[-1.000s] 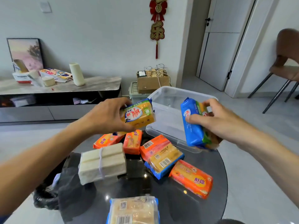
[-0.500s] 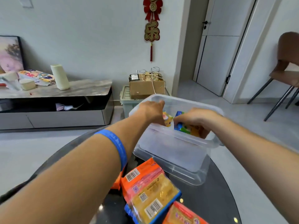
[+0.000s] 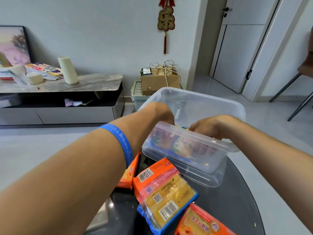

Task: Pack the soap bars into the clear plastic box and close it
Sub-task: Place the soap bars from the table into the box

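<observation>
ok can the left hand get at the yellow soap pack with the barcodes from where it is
Probably yes. The left hand is down in the clear plastic box, and the yellow soap pack lies uncovered on top of the pile just in front of the box, with nothing over it.

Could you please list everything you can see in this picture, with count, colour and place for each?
clear plastic box: one, clear, open, on the table's far part.
soap bars in the box: count unclear through the wall, blue and yellow wrappers, near side of the box.
soap bars on the table: at least four, orange, yellow and blue wrappers, before the box.
table: one, dark glossy, round.
cabinet: one, grey top, left wall.
cream cylinder: one, on the cabinet.
cardboard box: one, brown, behind the table.
red and gold ornament: one, on the wall.
wristband: one, blue, left forearm.
left hand: inside the box.
right hand: inside the box.
</observation>
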Action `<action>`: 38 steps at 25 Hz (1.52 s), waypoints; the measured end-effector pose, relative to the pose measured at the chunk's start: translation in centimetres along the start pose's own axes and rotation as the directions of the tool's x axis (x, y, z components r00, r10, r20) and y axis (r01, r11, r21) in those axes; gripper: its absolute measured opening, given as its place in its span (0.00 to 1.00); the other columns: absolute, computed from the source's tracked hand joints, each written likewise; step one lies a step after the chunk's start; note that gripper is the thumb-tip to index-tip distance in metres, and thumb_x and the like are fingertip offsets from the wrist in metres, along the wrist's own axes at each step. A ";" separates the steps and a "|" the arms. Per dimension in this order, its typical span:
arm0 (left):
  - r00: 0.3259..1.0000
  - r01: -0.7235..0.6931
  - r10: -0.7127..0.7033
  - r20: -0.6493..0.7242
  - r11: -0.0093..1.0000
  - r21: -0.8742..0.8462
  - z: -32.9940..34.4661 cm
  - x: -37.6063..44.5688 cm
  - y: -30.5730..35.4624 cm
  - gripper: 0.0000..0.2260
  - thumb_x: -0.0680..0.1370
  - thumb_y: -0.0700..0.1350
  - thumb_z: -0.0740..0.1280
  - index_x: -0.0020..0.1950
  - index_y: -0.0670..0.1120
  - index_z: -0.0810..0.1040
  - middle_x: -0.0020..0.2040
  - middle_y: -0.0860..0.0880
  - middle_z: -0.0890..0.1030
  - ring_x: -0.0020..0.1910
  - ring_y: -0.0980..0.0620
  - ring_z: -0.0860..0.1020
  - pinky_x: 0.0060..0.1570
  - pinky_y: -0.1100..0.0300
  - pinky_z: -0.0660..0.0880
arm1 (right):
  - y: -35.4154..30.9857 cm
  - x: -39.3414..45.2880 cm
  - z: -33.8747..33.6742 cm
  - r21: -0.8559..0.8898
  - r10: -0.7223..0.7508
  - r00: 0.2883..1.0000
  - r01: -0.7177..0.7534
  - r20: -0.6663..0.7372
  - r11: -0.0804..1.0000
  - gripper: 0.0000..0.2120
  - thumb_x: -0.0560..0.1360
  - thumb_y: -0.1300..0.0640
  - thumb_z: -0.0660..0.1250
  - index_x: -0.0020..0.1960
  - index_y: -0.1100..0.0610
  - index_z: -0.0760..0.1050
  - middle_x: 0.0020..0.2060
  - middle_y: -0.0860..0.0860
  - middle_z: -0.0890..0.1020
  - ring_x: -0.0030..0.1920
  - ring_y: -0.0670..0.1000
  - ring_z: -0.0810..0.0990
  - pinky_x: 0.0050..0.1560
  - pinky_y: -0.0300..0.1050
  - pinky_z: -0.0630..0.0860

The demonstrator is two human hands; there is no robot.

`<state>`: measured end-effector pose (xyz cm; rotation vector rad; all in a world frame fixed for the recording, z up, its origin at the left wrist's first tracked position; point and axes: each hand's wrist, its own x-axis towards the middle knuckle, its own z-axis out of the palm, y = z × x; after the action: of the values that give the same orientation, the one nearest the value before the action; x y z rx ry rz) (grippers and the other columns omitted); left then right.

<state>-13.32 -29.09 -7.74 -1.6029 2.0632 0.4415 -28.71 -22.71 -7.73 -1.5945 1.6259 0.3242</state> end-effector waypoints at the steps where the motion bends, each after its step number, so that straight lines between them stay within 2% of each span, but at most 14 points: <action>1: 1.000 0.002 -0.002 0.003 1.000 -0.020 0.1 -0.4 -0.2 0.08 0.74 0.53 0.68 0.44 0.50 0.82 0.46 0.48 0.82 0.42 0.49 0.80 0.40 0.56 0.74 | -0.1 -0.1 0.1 -0.025 0.004 1.000 -0.003 0.015 1.000 0.36 0.51 0.50 0.78 0.57 0.59 0.79 0.47 0.59 0.86 0.47 0.59 0.85 0.52 0.62 0.80; 4: 0.939 -0.138 0.137 -0.315 0.990 0.019 0.4 -2.9 -0.5 0.06 0.74 0.49 0.67 0.41 0.48 0.80 0.46 0.46 0.81 0.37 0.50 0.77 0.34 0.59 0.70 | -0.3 -0.5 0.4 -0.135 0.003 0.999 -0.009 -0.045 0.991 0.26 0.59 0.50 0.78 0.54 0.59 0.80 0.47 0.59 0.85 0.46 0.59 0.85 0.51 0.61 0.80; 6: 0.736 -0.256 0.207 -0.644 0.966 0.018 0.4 -6.1 -1.8 0.09 0.72 0.45 0.65 0.48 0.46 0.82 0.49 0.45 0.83 0.42 0.45 0.78 0.39 0.60 0.70 | -0.9 -1.3 0.5 -0.237 -0.077 0.951 0.005 -0.298 0.972 0.12 0.70 0.54 0.72 0.51 0.59 0.81 0.47 0.58 0.85 0.45 0.60 0.84 0.50 0.58 0.81; 8: 0.595 -0.330 0.210 -0.776 0.944 0.003 0.8 -9.9 -4.3 0.09 0.69 0.45 0.64 0.45 0.48 0.82 0.44 0.48 0.82 0.44 0.46 0.79 0.37 0.61 0.69 | -1.0 -3.2 0.4 -0.187 -0.213 0.818 0.132 -0.534 0.974 0.06 0.73 0.57 0.67 0.49 0.56 0.80 0.46 0.56 0.83 0.43 0.57 0.82 0.47 0.53 0.81; 10: 0.603 -0.306 0.177 -0.778 0.952 -0.021 2.4 -12.8 -7.7 0.04 0.69 0.45 0.64 0.39 0.50 0.78 0.41 0.50 0.81 0.42 0.47 0.78 0.35 0.61 0.67 | -0.5 -6.3 1.3 -0.177 -0.342 0.596 0.319 -0.727 0.931 0.06 0.72 0.56 0.68 0.48 0.50 0.80 0.45 0.51 0.83 0.43 0.52 0.81 0.43 0.44 0.77; 13: 0.782 -0.142 0.106 -0.614 0.990 -0.009 7.1 -16.5 -11.8 0.02 0.69 0.45 0.66 0.36 0.50 0.77 0.43 0.46 0.83 0.41 0.44 0.78 0.38 0.56 0.72 | 0.9 -11.7 5.6 -0.337 -0.502 0.339 0.440 -0.796 0.832 0.04 0.70 0.53 0.67 0.43 0.46 0.79 0.38 0.40 0.82 0.36 0.39 0.79 0.37 0.35 0.69; 15: 0.817 -0.137 0.140 -0.560 0.989 0.048 10.9 -18.7 -12.3 0.04 0.71 0.45 0.66 0.40 0.49 0.80 0.42 0.47 0.84 0.41 0.44 0.80 0.40 0.53 0.77 | 1.9 -14.7 10.0 -0.403 -0.591 0.402 0.462 -0.699 0.790 0.02 0.70 0.53 0.68 0.41 0.47 0.79 0.34 0.38 0.81 0.36 0.38 0.78 0.36 0.34 0.69; 17: 0.787 -0.264 0.296 -0.542 0.955 0.139 14.6 -20.7 -11.1 0.05 0.73 0.50 0.64 0.43 0.51 0.79 0.39 0.53 0.82 0.40 0.47 0.80 0.39 0.54 0.76 | 3.3 -15.6 13.7 -0.499 -0.607 0.573 0.357 -0.551 0.790 0.03 0.71 0.51 0.68 0.42 0.49 0.79 0.35 0.39 0.81 0.38 0.40 0.79 0.37 0.35 0.70; 19: 0.858 -0.383 0.419 -0.296 0.907 0.175 17.1 -22.7 -8.9 0.13 0.71 0.60 0.64 0.48 0.54 0.78 0.43 0.56 0.81 0.43 0.50 0.79 0.41 0.54 0.75 | 4.5 -15.2 16.4 -0.567 -0.476 0.776 0.190 -0.413 0.801 0.14 0.71 0.41 0.65 0.49 0.49 0.77 0.43 0.44 0.82 0.47 0.48 0.80 0.44 0.45 0.74; 21: 0.938 -0.347 0.342 0.059 0.930 0.125 19.3 -23.9 -6.8 0.31 0.63 0.70 0.67 0.61 0.55 0.73 0.54 0.56 0.79 0.51 0.50 0.77 0.45 0.54 0.73 | 5.0 -14.1 18.6 -0.597 -0.316 0.890 0.064 -0.328 0.800 0.21 0.68 0.35 0.63 0.52 0.49 0.72 0.50 0.47 0.80 0.51 0.53 0.79 0.47 0.50 0.75; 23: 0.940 -0.332 0.311 0.137 0.929 0.166 21.7 -25.0 -5.7 0.38 0.60 0.71 0.69 0.64 0.54 0.70 0.57 0.54 0.77 0.53 0.49 0.76 0.46 0.53 0.72 | 5.0 -13.2 20.2 -0.629 -0.307 0.880 0.012 -0.363 0.777 0.24 0.66 0.36 0.64 0.54 0.50 0.70 0.52 0.49 0.80 0.52 0.54 0.79 0.44 0.48 0.74; 29: 0.872 -0.371 0.430 -0.232 0.892 0.257 26.0 -27.7 -5.4 0.30 0.63 0.66 0.65 0.56 0.48 0.73 0.50 0.50 0.75 0.48 0.47 0.77 0.41 0.54 0.73 | 4.9 -13.2 21.4 -0.524 -0.275 0.854 0.004 -0.441 0.852 0.25 0.59 0.38 0.66 0.51 0.49 0.68 0.48 0.48 0.78 0.47 0.53 0.78 0.40 0.47 0.71; 33: 0.825 -0.306 0.262 -0.500 0.952 -0.006 20.2 -27.7 -8.1 0.22 0.60 0.66 0.67 0.40 0.49 0.72 0.36 0.53 0.75 0.33 0.52 0.72 0.32 0.55 0.69 | 5.2 -17.0 18.0 -0.426 -0.345 0.827 0.144 -0.443 0.893 0.28 0.54 0.37 0.67 0.51 0.44 0.69 0.45 0.42 0.78 0.44 0.46 0.77 0.45 0.47 0.76; 38: 0.641 -0.240 -0.020 -0.767 0.944 -0.226 6.9 -24.6 -7.9 0.23 0.58 0.67 0.67 0.30 0.47 0.71 0.26 0.52 0.71 0.25 0.53 0.70 0.24 0.57 0.61 | 3.3 -21.6 5.8 -0.544 -0.610 0.582 0.312 -0.538 0.779 0.32 0.53 0.42 0.70 0.55 0.37 0.65 0.46 0.36 0.74 0.46 0.40 0.73 0.37 0.30 0.68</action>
<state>0.30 -7.63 0.60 -2.1081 2.8478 0.1114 -32.55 -2.86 2.33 -2.6323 1.6021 -0.3203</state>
